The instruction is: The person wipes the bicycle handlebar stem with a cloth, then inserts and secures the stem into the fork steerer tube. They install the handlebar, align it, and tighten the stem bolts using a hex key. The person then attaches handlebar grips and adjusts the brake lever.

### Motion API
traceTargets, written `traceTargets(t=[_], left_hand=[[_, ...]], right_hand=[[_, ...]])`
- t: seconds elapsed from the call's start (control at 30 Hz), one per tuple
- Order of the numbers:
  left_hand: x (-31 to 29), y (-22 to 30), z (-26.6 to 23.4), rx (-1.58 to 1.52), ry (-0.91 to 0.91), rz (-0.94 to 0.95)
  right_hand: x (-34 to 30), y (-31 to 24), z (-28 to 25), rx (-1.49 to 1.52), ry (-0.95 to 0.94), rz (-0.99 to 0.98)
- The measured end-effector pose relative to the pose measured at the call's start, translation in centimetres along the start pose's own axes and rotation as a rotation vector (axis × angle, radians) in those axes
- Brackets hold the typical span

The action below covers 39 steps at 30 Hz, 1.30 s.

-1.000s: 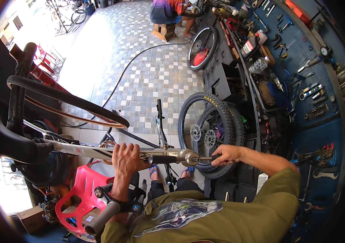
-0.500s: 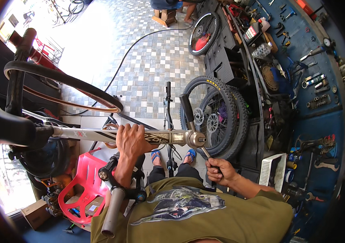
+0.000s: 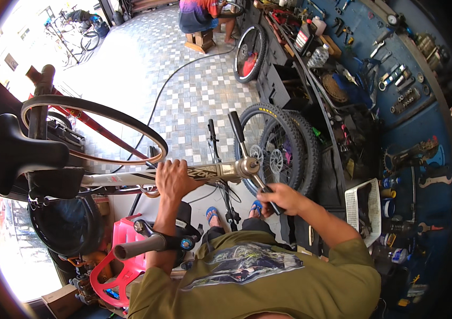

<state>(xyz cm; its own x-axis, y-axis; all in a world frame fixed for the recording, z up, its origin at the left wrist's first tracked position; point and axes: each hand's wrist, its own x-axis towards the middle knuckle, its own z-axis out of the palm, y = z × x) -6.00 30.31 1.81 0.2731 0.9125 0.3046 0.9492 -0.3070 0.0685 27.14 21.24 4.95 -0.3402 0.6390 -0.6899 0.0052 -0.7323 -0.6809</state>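
Note:
A silver bicycle frame (image 3: 122, 179) lies across in front of me, its front end to the right. My left hand (image 3: 174, 179) is wrapped over its tube, knuckles up. On the head tube end sits a round metal tool head (image 3: 247, 166) with two black-gripped handles. One black handle (image 3: 236, 125) points away from me, free. My right hand (image 3: 283, 198) is closed around the other handle (image 3: 274, 204), which points toward me. Handlebars with a grey grip (image 3: 141, 246) stand beside my left forearm.
A black saddle (image 3: 21, 149) and a thin tyred wheel (image 3: 96, 106) are at left, above a pink chair (image 3: 122, 271). Knobby wheels (image 3: 268, 143) lean against dark drawers (image 3: 284, 87). A tool board (image 3: 412, 122) and white basket (image 3: 363, 210) line the right. Another person (image 3: 200, 16) sits far off.
My right hand has moved away from me and slightly left, and the tool's handles have turned a little. My left hand keeps its hold on the tube. The whole view has shifted.

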Motion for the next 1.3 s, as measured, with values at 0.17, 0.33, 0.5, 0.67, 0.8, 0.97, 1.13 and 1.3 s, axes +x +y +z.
traceTargets(t=[0.17, 0.33, 0.5, 0.67, 0.8, 0.97, 1.13, 1.3], left_hand=[[-0.4, -0.5, -0.1, -0.016, 0.007, 0.015], [-0.1, -0.6, 0.0, -0.071, -0.003, 0.07], [0.8, -0.6, -0.1, -0.058, -0.01, 0.098], [1.4, -0.4, -0.1, -0.073, 0.018, 0.106], [1.3, -0.7, 0.2, -0.063, 0.0, 0.091], [0.8, -1.2, 0.6, -0.024, -0.048, 0.06], [0.1, -1.0, 0.1, -0.035, -0.064, 0.043], [0.5, -0.9, -0.3, -0.014, 0.048, 0.081]], right_hand=[[0.2, -0.8, -0.1, 0.22, -0.202, 0.099], [0.8, -1.0, -1.4, 0.038, -0.268, 0.085], [2.0, -2.7, -3.3, -0.053, -0.354, 0.105], [2.6, -4.8, -5.6, -0.218, -0.42, 0.14], [4.2, -7.5, -7.7, -0.487, -0.488, 0.211], [7.4, -14.1, -9.0, -1.298, -0.524, 0.18], [13.8, -19.4, -2.9, -2.412, -0.135, -0.753], [13.0, -19.6, 5.0, -1.956, 0.213, -1.755]])
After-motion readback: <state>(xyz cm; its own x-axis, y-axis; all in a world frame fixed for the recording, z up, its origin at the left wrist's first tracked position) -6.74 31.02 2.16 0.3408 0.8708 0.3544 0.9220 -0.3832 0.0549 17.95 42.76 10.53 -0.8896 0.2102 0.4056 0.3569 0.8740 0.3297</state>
